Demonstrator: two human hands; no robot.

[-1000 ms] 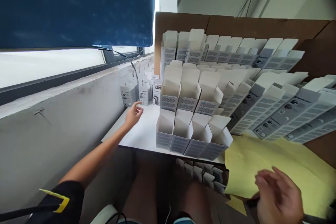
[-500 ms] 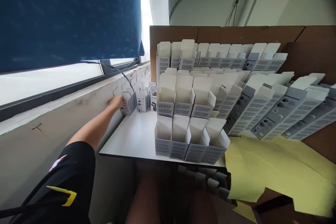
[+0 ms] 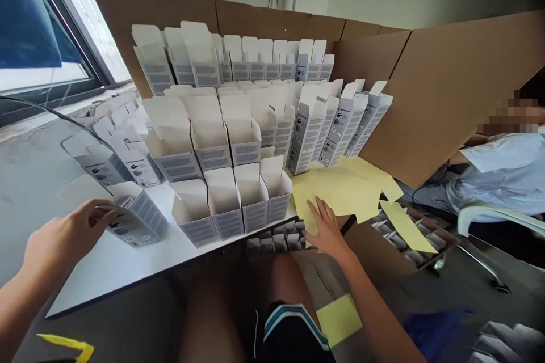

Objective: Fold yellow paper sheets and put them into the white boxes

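My left hand (image 3: 70,235) grips the upper edge of a small printed carton (image 3: 142,221) on the white table's left part, fingers and thumb closed on its rim. The carton's flap stands up, and something inside its mouth is too small to make out. My right hand (image 3: 326,224), fingers spread, rests on or just over the yellow paper sheets (image 3: 340,187) at the table's right. Between the hands stands a front row of open-topped cartons (image 3: 227,218), with more rows behind.
Brown cardboard panels (image 3: 451,91) wall the table's back and right. More cartons (image 3: 145,167) stand by the window wall, under a black cable (image 3: 63,116). Below the table are boxes of cartons (image 3: 279,241). A seated person (image 3: 502,176) is at the right.
The view has swung to the right. My left hand has brought a carton from by the wall nearer to the front row. My right hand has come into view over the yellow paper.
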